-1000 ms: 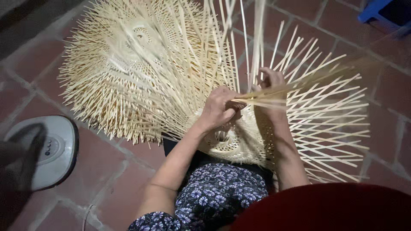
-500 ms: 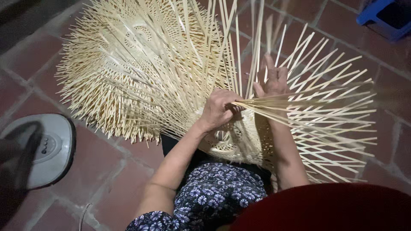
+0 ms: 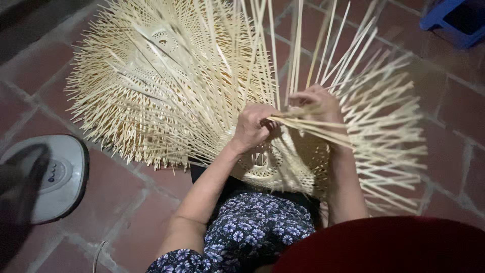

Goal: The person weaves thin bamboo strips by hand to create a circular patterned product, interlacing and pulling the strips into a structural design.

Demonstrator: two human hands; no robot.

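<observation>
I see my left hand (image 3: 254,127) near the middle of the frame, curled into a tight fist around a bundle of pale, thin bamboo strips (image 3: 323,130) that runs out to the right from between its fingers. My right hand (image 3: 317,102) sits just beside it, slightly higher and to the right, fingers bent and pressed down among the same strips; I can see it touching them, but I cannot tell whether it has a firm hold on any one of them.

Both hands work at the half-woven pale bamboo basket (image 3: 275,162) that lies on my lap at the centre of the frame, just below the hands. Its woven base shows an openwork pattern under my left wrist, and its loose ends fan out to the right edge of the picture and upward.

Behind it, filling the upper left of the frame, rests a stack of similar unfinished woven bamboo pieces (image 3: 161,81), their ends bristling outward all around. It overlaps the basket I am handling.

At the lower left stands a rounded white plastic appliance base with small buttons (image 3: 60,174) on the red tiled floor (image 3: 121,202). A blue plastic stool (image 3: 454,20) sits in the upper right corner. My dark floral garment (image 3: 252,232) fills the bottom centre.
</observation>
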